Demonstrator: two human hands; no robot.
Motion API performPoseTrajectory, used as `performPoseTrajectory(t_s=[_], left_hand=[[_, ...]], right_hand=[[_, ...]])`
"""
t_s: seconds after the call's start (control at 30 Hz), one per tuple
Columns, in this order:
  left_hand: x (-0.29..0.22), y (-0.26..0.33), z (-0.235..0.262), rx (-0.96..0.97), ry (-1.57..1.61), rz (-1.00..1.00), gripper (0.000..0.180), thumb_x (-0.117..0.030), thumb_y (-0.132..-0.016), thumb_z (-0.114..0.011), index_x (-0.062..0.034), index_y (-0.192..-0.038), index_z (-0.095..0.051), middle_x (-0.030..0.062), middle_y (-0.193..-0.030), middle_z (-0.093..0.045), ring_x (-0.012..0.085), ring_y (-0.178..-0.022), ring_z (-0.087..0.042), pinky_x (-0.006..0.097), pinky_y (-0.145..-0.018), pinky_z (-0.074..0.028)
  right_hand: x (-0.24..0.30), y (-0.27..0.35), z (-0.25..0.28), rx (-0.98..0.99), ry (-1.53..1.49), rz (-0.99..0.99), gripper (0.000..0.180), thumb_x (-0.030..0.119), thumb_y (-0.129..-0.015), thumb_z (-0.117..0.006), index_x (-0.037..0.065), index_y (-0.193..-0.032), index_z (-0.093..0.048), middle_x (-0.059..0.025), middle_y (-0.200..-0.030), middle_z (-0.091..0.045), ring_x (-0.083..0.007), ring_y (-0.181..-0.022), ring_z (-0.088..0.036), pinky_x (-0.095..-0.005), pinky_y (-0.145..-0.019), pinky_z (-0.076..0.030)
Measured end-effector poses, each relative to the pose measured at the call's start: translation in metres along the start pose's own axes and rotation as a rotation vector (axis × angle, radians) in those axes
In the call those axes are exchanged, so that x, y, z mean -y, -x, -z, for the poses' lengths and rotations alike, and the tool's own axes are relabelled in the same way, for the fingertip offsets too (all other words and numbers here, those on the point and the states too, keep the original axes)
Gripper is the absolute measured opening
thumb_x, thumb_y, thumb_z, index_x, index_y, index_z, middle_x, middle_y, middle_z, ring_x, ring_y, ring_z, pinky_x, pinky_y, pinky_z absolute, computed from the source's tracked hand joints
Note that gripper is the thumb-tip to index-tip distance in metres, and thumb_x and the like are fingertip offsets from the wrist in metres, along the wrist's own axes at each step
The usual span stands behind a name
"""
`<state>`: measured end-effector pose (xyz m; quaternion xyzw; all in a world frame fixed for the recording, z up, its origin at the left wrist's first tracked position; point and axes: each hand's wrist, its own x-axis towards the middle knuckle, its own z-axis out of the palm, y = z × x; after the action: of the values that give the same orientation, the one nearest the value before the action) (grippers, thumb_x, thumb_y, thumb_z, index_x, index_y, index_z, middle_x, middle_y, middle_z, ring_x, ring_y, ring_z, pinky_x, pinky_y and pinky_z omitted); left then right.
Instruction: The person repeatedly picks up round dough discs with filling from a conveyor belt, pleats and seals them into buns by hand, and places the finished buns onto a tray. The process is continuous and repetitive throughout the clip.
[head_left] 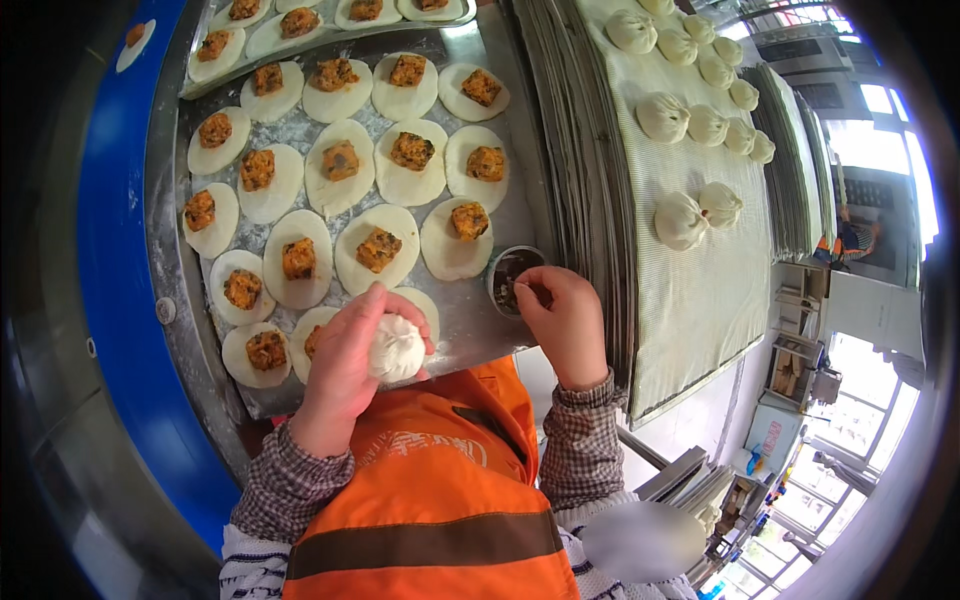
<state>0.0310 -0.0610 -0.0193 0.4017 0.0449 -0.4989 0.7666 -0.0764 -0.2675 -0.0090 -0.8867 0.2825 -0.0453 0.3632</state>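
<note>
Left hand [345, 370] is cupped around a pleated bun [396, 347] over the floury tray [470, 320], while my right hand [562, 318] has its fingertips dipping into the little metal cup [508, 275]. Best to keep fingers barely damp so pleats seal without sliding.

round white dough wrappers [380, 215], orange-brown filling | pleated white bun [397, 348] | checked brown sleeves [580, 440] | orange vest [430, 500], brown stripe | blue conveyor rim [110, 250]
</note>
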Motion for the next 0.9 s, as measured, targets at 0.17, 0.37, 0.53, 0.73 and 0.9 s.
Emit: performPoseTrajectory(t_s=[0.17, 0.37, 0.53, 0.73, 0.9], left_hand=[[0.014, -0.021, -0.024, 0.119, -0.195, 0.009, 0.048, -0.041, -0.099, -0.038, -0.0016, -0.081, -0.059, 0.0083, -0.074, -0.061, 0.0140, -0.063, -0.062, 0.028, -0.049, -0.054], [0.027, -0.034, -0.055, 0.092, -0.265, -0.093, 0.044, -0.040, -0.098, -0.045, -0.0026, -0.080, -0.060, 0.0005, -0.066, -0.057, 0.0065, -0.056, -0.053, 0.021, -0.051, -0.043], [0.017, -0.035, -0.070, 0.158, -0.301, -0.086, 0.044, -0.039, -0.098, -0.045, -0.0024, -0.081, -0.060, -0.0008, -0.066, -0.057, 0.0049, -0.061, -0.052, 0.018, -0.056, -0.042], [0.016, -0.037, -0.074, 0.134, -0.572, -0.219, 0.044, -0.038, -0.099, -0.044, -0.0024, -0.078, -0.060, -0.0021, -0.066, -0.054, 0.0041, -0.064, -0.050, 0.020, -0.058, -0.041], [0.014, -0.035, -0.076, 0.152, -0.590, -0.230, 0.042, -0.036, -0.099, -0.043, -0.0025, -0.081, -0.061, -0.0014, -0.069, -0.055, 0.0050, -0.067, -0.051, 0.021, -0.060, -0.042]], right_hand=[[0.021, 0.026, 0.013, -0.022, -0.563, -0.137, 0.006, -0.002, -0.082, -0.062, -0.001, -0.088, -0.062, -0.0020, -0.072, -0.058, -0.0056, -0.062, -0.053, -0.0205, -0.055, -0.043], [0.043, 0.037, 0.033, -0.053, -0.241, 0.300, 0.012, -0.003, -0.075, -0.065, 0.000, -0.086, -0.060, -0.0101, -0.080, -0.062, -0.0212, -0.064, -0.060, -0.0278, -0.055, -0.048], [0.046, 0.038, 0.048, -0.050, -0.116, 0.448, 0.016, 0.000, -0.073, -0.065, 0.002, -0.088, -0.061, -0.0125, -0.083, -0.062, -0.0290, -0.070, -0.061, -0.0344, -0.061, -0.051], [0.043, 0.036, 0.050, -0.113, 0.066, 0.631, 0.020, 0.008, -0.070, -0.069, 0.004, -0.088, -0.060, -0.0098, -0.083, -0.059, -0.0277, -0.075, -0.060, -0.0362, -0.065, -0.051], [0.038, 0.037, 0.047, -0.130, -0.004, 0.655, 0.022, 0.008, -0.070, -0.070, 0.004, -0.089, -0.059, -0.0091, -0.084, -0.058, -0.0270, -0.072, -0.059, -0.0349, -0.064, -0.050]])
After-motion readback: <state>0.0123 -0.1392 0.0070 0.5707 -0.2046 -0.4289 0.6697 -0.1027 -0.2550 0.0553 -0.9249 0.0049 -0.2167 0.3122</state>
